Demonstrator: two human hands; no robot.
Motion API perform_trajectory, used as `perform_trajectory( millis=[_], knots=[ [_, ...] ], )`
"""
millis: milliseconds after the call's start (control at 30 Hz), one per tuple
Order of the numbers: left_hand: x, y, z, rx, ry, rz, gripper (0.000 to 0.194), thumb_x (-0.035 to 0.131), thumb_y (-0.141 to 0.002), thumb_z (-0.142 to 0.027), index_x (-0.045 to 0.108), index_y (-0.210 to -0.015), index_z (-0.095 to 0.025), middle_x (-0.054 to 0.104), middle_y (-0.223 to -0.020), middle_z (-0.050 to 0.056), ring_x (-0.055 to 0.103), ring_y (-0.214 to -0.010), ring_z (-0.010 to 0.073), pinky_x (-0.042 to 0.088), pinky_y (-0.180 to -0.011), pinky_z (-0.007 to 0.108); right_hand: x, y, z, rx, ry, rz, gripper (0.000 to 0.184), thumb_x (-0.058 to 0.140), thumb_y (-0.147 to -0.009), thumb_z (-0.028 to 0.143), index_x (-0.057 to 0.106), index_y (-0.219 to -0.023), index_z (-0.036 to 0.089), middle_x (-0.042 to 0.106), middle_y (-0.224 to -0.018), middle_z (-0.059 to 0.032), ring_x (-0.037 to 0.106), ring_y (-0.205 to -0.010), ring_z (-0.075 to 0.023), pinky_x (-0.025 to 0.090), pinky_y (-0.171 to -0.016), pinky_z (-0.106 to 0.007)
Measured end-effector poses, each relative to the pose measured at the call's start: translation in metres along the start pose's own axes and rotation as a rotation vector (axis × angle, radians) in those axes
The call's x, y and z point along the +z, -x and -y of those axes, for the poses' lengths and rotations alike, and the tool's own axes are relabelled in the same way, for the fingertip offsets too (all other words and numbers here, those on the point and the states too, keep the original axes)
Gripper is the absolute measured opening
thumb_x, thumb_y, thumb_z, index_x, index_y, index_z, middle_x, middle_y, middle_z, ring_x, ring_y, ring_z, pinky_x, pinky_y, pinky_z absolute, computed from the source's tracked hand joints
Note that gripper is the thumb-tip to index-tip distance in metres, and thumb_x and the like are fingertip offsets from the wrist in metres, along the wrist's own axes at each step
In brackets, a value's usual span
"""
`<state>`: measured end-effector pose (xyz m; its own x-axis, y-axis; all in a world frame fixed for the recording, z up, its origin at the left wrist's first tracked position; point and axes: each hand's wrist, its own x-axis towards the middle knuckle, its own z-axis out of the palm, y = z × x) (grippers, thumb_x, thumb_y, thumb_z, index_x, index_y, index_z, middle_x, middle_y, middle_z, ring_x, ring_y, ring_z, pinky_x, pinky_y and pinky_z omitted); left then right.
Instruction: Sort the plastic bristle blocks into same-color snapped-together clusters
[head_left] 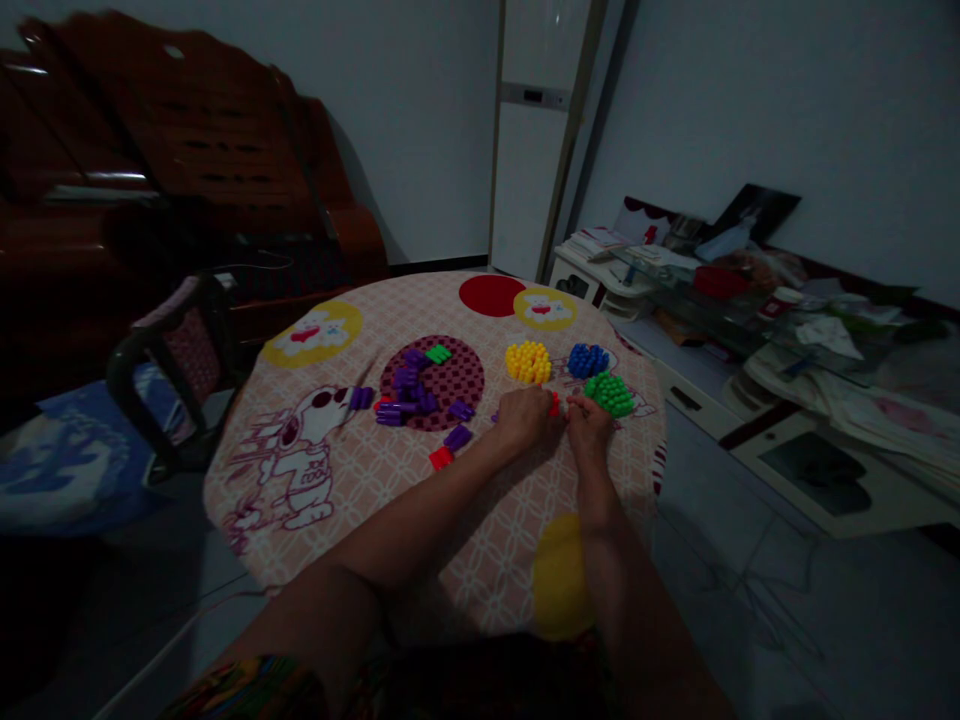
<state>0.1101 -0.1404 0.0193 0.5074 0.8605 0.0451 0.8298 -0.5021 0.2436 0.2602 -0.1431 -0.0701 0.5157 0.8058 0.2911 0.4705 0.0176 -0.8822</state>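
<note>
Both my hands are close together over the right half of the round table. My left hand (525,420) is closed, with a small red plastic building block (553,404) showing at its fingertips. Just right of that block, the fingers of my right hand (590,430) are pinched together; what they hold is too small to make out. Beyond the hands stand a yellow cluster of blocks (528,362), a blue cluster (588,360) and a green cluster (609,395), the green one nearest my right hand. Loose purple blocks (409,385) lie to the left.
A patterned cloth (465,540) covers the table. A green block (438,354) and a red block (442,458) lie among the purple ones. A chair (176,370) stands at the left, a wooden sofa (195,130) behind it. At the right is a cluttered cabinet (682,395).
</note>
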Motion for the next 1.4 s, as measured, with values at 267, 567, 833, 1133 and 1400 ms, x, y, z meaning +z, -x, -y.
perform_trajectory(
  millis=[267, 567, 833, 1133, 1400],
  knots=[
    [0.005, 0.009, 0.004, 0.049, 0.041, -0.028, 0.038, 0.047, -0.099, -0.043, 0.065, -0.117, -0.015, 0.068, -0.117, 0.017, 0.067, -0.105, 0.0284, 0.049, -0.077, 0.035, -0.001, 0.002, 0.003, -0.059, 0.046, 0.04, 0.039, 0.047, -0.072, 0.033, 0.078, -0.088, 0.016, 0.076, -0.083, -0.0088, 0.066, -0.077, -0.0239, 0.051, -0.076, -0.035],
    [0.019, 0.004, 0.011, 0.036, 0.126, -0.101, 0.03, 0.048, -0.097, -0.039, 0.063, -0.111, -0.017, 0.066, -0.114, 0.016, 0.065, -0.106, 0.028, 0.047, -0.082, 0.037, -0.001, 0.003, 0.002, -0.053, 0.031, 0.055, 0.039, 0.047, -0.074, 0.034, 0.078, -0.089, 0.016, 0.076, -0.081, -0.0079, 0.065, -0.074, -0.0231, 0.05, -0.078, -0.035],
    [0.024, 0.009, 0.01, 0.044, 0.172, -0.161, 0.028, 0.047, -0.098, -0.039, 0.061, -0.11, -0.018, 0.065, -0.111, 0.014, 0.063, -0.103, 0.0262, 0.047, -0.081, 0.037, 0.0, 0.003, -0.003, -0.05, 0.039, 0.052, 0.038, 0.048, -0.074, 0.033, 0.078, -0.09, 0.018, 0.077, -0.083, -0.0069, 0.066, -0.076, -0.0236, 0.051, -0.077, -0.035],
    [-0.045, 0.013, 0.084, -0.186, 0.123, -0.23, 0.022, 0.058, -0.091, -0.034, 0.07, -0.099, -0.018, 0.074, -0.097, 0.01, 0.066, -0.093, 0.0237, 0.046, -0.079, 0.032, 0.001, 0.003, -0.005, -0.027, 0.011, 0.062, 0.04, 0.048, -0.074, 0.034, 0.078, -0.093, 0.016, 0.076, -0.082, -0.0076, 0.067, -0.075, -0.0239, 0.05, -0.071, -0.034],
    [-0.067, 0.057, 0.209, -0.603, -0.037, -0.051, 0.03, 0.062, -0.08, -0.041, 0.079, -0.095, -0.021, 0.076, -0.083, 0.009, 0.069, -0.09, 0.0275, 0.049, -0.073, 0.03, 0.0, 0.005, -0.003, -0.051, 0.024, 0.07, 0.038, 0.049, -0.075, 0.034, 0.078, -0.093, 0.017, 0.077, -0.084, -0.0078, 0.067, -0.075, -0.0237, 0.05, -0.071, -0.034]
  ],
)
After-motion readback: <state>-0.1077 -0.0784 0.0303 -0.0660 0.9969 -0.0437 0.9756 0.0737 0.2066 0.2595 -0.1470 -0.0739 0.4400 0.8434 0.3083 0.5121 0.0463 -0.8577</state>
